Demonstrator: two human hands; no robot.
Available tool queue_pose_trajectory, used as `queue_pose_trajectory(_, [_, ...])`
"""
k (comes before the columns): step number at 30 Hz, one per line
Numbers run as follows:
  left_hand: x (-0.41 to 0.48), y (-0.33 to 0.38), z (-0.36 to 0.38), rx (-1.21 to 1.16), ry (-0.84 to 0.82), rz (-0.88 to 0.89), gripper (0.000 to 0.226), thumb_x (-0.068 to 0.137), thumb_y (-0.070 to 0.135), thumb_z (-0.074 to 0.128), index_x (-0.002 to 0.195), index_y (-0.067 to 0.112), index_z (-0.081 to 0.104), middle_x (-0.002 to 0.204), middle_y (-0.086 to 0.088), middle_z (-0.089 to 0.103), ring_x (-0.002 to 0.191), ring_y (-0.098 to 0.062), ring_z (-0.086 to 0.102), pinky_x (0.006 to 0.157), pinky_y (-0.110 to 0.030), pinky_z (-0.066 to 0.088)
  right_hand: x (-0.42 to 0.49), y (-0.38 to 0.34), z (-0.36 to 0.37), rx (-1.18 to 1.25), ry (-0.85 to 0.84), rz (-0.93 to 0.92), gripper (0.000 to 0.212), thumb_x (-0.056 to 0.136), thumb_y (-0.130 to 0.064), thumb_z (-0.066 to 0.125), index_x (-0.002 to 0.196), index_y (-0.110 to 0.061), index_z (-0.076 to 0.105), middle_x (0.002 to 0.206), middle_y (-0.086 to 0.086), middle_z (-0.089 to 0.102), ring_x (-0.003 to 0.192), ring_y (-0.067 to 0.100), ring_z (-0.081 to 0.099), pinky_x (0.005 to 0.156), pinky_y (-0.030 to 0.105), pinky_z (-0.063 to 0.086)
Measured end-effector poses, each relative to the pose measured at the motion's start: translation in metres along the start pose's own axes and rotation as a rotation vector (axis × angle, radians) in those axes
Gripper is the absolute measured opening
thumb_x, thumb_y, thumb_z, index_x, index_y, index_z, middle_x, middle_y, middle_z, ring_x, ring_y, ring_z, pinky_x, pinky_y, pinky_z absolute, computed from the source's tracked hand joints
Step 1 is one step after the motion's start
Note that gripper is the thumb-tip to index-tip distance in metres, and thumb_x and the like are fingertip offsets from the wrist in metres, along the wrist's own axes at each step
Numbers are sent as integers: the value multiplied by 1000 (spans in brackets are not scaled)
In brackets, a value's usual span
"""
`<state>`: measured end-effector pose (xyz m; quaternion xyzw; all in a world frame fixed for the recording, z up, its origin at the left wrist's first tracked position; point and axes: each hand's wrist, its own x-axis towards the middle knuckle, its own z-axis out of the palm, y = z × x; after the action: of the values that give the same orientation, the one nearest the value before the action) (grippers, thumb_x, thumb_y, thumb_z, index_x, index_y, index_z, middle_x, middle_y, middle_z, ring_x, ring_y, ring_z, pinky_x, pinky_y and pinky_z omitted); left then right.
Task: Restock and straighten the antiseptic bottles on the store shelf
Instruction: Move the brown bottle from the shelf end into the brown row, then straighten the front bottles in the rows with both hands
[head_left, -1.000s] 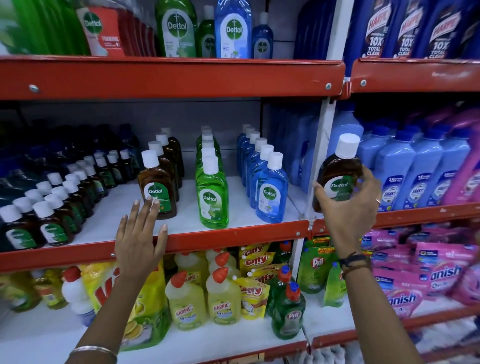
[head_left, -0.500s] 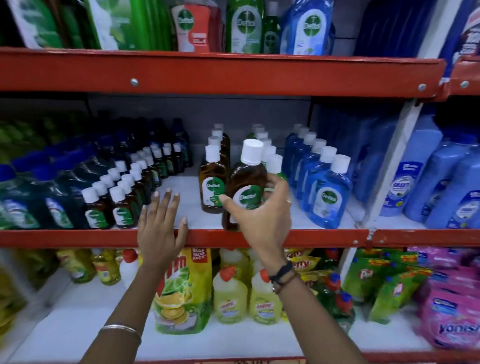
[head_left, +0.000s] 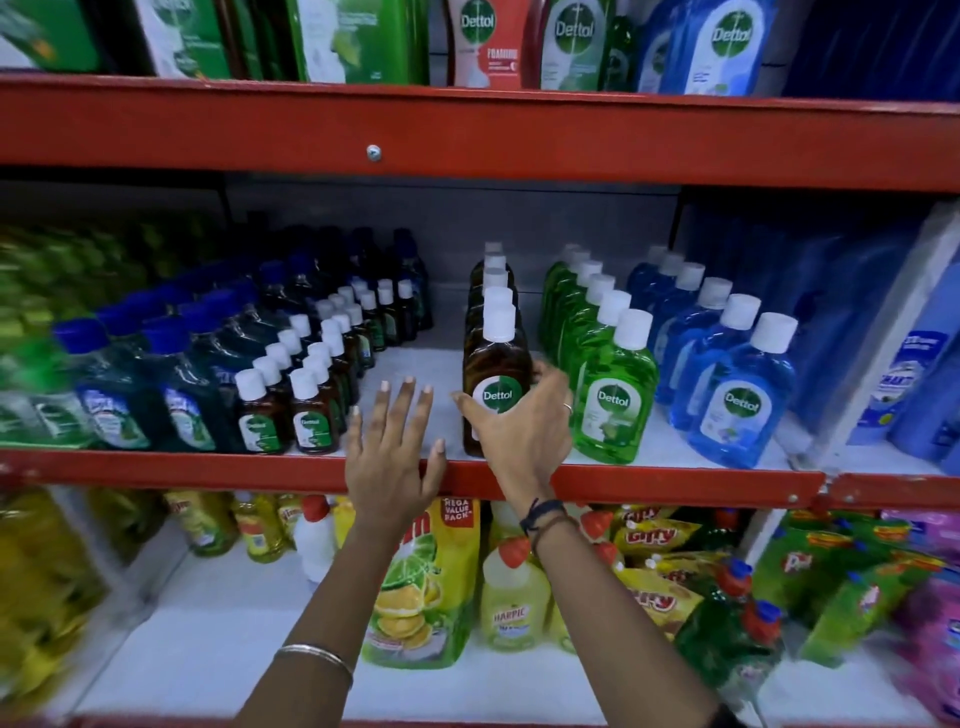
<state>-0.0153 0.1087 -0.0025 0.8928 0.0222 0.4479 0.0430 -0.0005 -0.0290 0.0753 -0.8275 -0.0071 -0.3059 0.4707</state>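
Moved since half-second ago: brown Dettol bottle with white cap now upright at front of brown row, base at red shelf lip; earlier held tilted in front of row. Right hand wrapped around its lower body, thumb across label. Left hand flat, fingers spread, palm over shelf edge, holding nothing. Green Dettol bottles just right; small brown bottles left, blue bottles further right.

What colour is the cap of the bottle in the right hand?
White, on the brown bottle in the right hand; head view.
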Motion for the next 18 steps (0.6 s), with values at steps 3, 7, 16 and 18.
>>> queue_pose_trajectory(3, [1,7,-5,-73,-6,-42,53,98,40,31,145,17,43,152,-5,45,145,-23,29,112,-55,30,-2,5,-3,-5,-33,-44,87,63,-67,73,124,-12,44,118,6,56,105,25,58,75,36,52])
queue_pose_trajectory(7, [6,36,-27,-676,-1,-213,52,101,39,32,150,22,33,157,6,35,147,-6,24,120,-37,25,-4,19,-17,426,-228,64,71,83,-61,51,137,-15,38,136,3,47,115,10,50,81,2,38])
queue_pose_trajectory(16, [29,77,-37,-1283,-255,-664,88,77,84,22,150,35,30,155,6,39,142,-10,36,120,-45,30,-3,33,-25,706,-392,222,86,64,-92,36,124,-35,58,135,1,60,126,13,53,110,45,41])
queue_pose_trajectory(18, [32,75,-36,-1314,-266,-677,83,81,79,21,150,34,31,154,4,41,140,-11,38,119,-44,31,-4,33,-27,715,-388,207,66,68,-88,36,110,-44,63,125,-5,64,121,12,57,108,45,44])
